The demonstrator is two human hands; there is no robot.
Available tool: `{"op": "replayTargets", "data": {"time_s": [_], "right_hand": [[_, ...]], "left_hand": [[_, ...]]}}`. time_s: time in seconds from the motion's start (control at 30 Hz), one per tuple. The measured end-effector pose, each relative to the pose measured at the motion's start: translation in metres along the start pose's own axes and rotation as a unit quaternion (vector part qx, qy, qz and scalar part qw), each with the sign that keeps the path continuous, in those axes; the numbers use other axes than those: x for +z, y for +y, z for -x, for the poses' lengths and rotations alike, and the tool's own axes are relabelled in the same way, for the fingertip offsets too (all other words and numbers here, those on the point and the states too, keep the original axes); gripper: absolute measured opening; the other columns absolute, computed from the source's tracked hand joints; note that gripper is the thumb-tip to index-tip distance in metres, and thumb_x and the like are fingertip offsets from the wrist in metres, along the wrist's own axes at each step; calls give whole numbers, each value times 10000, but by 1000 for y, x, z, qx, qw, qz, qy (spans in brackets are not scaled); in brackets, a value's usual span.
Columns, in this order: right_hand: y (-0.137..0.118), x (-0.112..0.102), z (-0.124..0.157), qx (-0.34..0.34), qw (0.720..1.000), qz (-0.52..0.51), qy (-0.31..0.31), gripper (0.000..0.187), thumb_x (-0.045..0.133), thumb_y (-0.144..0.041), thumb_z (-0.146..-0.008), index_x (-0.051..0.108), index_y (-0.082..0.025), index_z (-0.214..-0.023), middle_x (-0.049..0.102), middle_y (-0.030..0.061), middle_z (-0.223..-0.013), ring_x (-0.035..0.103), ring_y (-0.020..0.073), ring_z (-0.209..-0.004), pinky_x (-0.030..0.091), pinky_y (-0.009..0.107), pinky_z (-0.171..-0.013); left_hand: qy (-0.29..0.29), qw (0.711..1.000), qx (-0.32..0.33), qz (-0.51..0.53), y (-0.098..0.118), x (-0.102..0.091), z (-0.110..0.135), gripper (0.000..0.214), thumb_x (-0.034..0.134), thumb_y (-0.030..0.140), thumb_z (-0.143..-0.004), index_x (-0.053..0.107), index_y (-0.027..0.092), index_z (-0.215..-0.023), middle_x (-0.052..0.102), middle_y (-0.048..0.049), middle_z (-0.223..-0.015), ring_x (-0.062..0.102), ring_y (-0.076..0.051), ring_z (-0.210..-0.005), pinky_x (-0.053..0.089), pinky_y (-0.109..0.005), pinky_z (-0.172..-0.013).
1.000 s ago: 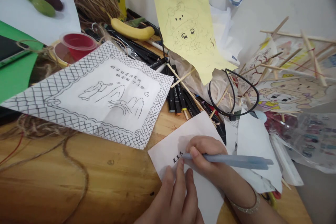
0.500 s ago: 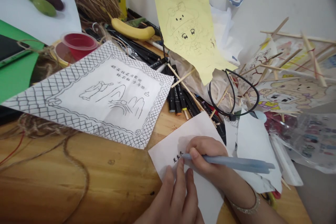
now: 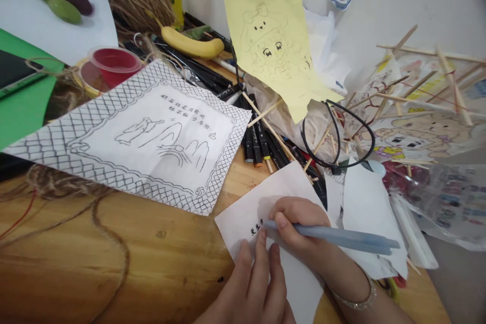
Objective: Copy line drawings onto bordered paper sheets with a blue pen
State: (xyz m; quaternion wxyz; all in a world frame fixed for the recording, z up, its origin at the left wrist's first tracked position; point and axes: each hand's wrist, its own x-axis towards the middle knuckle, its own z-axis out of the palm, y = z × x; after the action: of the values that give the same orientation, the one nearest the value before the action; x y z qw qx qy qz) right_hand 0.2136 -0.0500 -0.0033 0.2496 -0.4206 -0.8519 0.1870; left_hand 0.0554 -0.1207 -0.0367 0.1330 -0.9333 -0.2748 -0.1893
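Observation:
My right hand [image 3: 299,230] is closed round a pale blue pen [image 3: 341,237], its tip on a small white sheet [image 3: 250,212] near black written characters. My left hand [image 3: 252,288] lies on the same sheet from below, fingers stretched flat and pressing the paper down beside the pen tip. A bracelet sits on my right wrist. The sheet rests on the wooden table [image 3: 152,263].
A bordered line drawing [image 3: 144,136] lies at the left. Black markers [image 3: 254,142], wooden sticks, a black cable loop [image 3: 334,131], a yellow cartoon sheet [image 3: 273,45], a banana [image 3: 192,45], a red cup [image 3: 114,63] and twine [image 3: 110,233] crowd the table. Coloured paper kites are piled at the right.
The pen has shifted only slightly on the small sheet; the written marks look a little longer. My left hand has stayed in place.

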Motion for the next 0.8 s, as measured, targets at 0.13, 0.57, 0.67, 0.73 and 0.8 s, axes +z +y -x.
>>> {"op": "replayTargets", "data": {"time_s": [0.13,0.57,0.67,0.73,0.8], "right_hand": [[0,-1,1,1,1000,8,16,325,428,-113,-841,481,-207,-534,583,4,-531,564,125,-494,459,236,-493],[1,-1,1,3,1000,19,18,323,428,-110,-842,463,-218,-540,582,1,-527,571,127,-495,460,236,-500],[0,-1,1,8,1000,19,20,328,432,-125,-851,474,-219,-540,577,1,-524,570,129,-498,469,237,-502],[1,-1,0,8,1000,18,22,324,440,-130,-850,473,-219,-540,577,1,-523,564,134,-493,469,244,-494],[1,-1,0,3,1000,7,24,324,442,-123,-845,460,-220,-536,572,-2,-518,553,135,-483,462,248,-487]], "left_hand": [[9,1000,-10,7,1,1,0,145,468,335,-925,523,201,-923,650,-73,-1155,603,-312,-1052,362,-493,-869],[6,1000,-3,13,1,2,0,159,482,343,-934,547,199,-915,649,-92,-1159,617,-324,-1037,359,-507,-851],[3,1000,-2,13,1,1,0,165,487,353,-928,547,200,-920,652,-85,-1157,613,-321,-1042,362,-502,-860],[2,1000,-3,12,1,0,0,162,494,353,-922,549,201,-926,652,-84,-1158,615,-320,-1036,365,-503,-860],[1,1000,-2,11,1,0,0,160,494,349,-921,550,199,-927,650,-87,-1164,613,-322,-1039,366,-502,-855]]}}
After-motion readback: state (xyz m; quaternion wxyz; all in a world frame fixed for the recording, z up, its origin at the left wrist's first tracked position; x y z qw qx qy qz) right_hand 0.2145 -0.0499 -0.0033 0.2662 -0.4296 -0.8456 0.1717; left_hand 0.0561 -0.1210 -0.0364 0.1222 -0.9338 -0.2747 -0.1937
